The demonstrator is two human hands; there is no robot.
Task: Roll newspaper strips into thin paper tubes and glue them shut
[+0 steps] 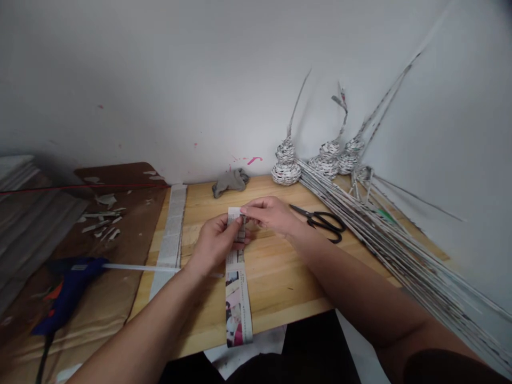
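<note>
The wooden tabletop (280, 277) carries one thick bundle of rolled paper rods (400, 250) on its right side (too many to count, perhaps dozens). One blue glue gun (68, 293) lies off to the left. One newspaper strip (239, 304) runs from the front edge to the hands. Three woven paper vessels (286, 160) stand by the wall, with one pair of scissors (322, 220) nearby. The left hand (214, 242) and right hand (270, 213) each close their grip on the strip's far end. A skewed pinch could crease it crooked, and a hard tug might tear it.
</note>
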